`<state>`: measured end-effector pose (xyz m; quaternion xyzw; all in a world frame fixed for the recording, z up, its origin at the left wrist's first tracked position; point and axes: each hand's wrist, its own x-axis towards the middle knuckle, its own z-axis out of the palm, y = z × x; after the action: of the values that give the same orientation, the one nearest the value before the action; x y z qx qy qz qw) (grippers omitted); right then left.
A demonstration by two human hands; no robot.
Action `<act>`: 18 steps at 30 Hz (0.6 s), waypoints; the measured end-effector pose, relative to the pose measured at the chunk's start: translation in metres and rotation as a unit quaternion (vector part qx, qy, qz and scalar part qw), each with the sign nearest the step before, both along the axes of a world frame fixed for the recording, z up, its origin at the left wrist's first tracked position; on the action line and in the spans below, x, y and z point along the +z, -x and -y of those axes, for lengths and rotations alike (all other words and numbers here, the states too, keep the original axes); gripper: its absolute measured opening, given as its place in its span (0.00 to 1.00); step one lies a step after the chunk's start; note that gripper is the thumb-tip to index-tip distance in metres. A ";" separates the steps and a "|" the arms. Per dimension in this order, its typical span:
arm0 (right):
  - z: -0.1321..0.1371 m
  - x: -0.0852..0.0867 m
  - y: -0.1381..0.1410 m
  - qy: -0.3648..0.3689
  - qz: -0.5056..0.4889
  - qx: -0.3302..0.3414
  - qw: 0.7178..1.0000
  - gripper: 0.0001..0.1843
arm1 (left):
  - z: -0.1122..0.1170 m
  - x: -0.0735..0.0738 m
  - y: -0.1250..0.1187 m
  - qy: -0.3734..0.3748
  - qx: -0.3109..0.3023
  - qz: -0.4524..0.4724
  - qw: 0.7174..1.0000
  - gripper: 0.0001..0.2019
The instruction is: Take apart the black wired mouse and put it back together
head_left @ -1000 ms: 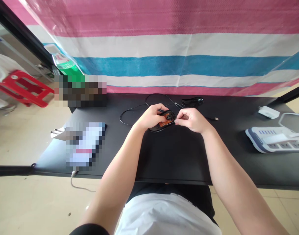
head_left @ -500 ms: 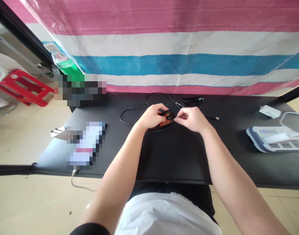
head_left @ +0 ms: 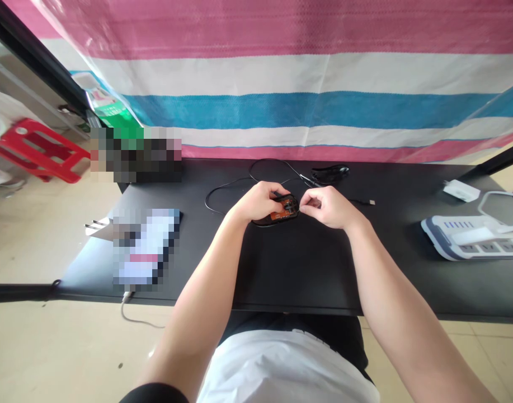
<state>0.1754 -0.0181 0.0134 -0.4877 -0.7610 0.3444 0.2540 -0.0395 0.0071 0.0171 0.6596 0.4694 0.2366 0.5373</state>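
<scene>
An opened computer mouse base (head_left: 282,210) with its brown circuit board showing lies on the black table (head_left: 306,263). My left hand (head_left: 256,202) is curled over its left side and holds it down. My right hand (head_left: 328,206) sits just right of the board, thumb and forefinger pinched together at its edge; what they pinch is too small to make out. The mouse's black cable (head_left: 222,193) loops away behind my left hand.
A black mouse cover (head_left: 330,173) lies behind my hands. A white power strip (head_left: 466,238) and a white adapter (head_left: 461,191) sit at the right. A blurred-out item (head_left: 145,246) rests at the left edge. A striped tarp hangs behind; a red stool (head_left: 38,150) stands far left.
Both hands and the mouse base stay almost in place. My right hand's pinch has shifted slightly along the right edge of the board.
</scene>
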 end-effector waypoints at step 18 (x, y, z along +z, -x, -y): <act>0.002 0.004 0.007 -0.036 0.074 -0.004 0.997 0.04 | -0.001 -0.005 0.000 -0.065 -0.022 -0.055 0.996 0.16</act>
<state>0.1685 -0.0205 0.0172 -0.5053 -0.7876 0.2790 0.2158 -0.0390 0.0082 0.0125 0.7153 0.4673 0.2179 0.4717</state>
